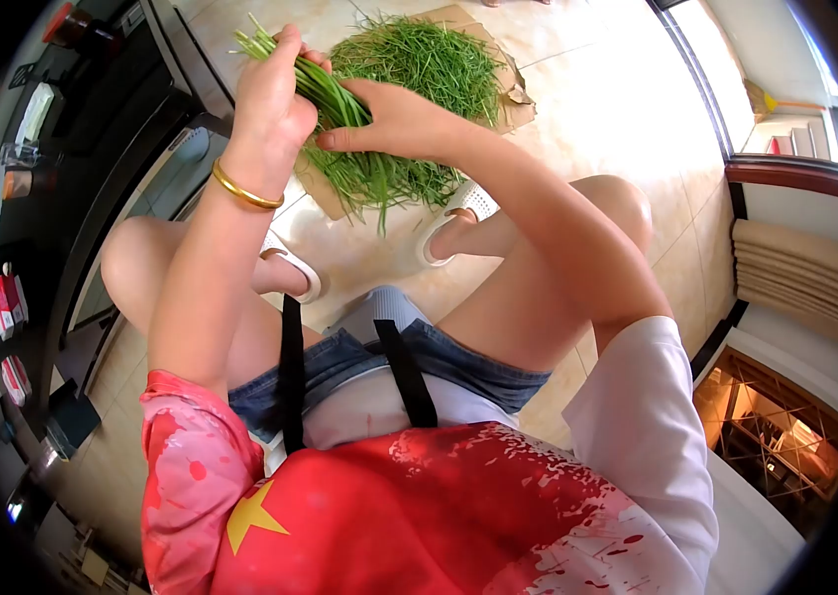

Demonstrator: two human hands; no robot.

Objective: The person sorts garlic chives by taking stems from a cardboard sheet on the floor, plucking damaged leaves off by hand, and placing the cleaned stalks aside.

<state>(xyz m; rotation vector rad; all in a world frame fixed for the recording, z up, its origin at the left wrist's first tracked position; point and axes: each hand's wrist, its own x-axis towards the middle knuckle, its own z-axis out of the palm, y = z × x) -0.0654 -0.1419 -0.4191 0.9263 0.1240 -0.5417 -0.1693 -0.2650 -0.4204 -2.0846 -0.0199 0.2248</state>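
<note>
My left hand (275, 94) is closed around a bunch of long, thin green stems that look like chives (326, 97). Their pale ends stick out above the fist, at the upper left. Lower down, my right hand (394, 121) is curved around the same bunch, its thumb on one side and fingers on the other; the fingertips are partly hidden. The leafy ends hang down towards the floor. Beyond both hands lies a big loose pile of the same greens (429, 69), spread on flattened cardboard (518, 117). A gold bangle (243, 188) circles my left wrist.
Bent knees and white shoes (478, 201) frame the near side of the pile on the tiled floor (607, 74). To the left runs a dark table (126, 159) holding several small items. At the right are a doorway and a folded beige curtain (795, 278).
</note>
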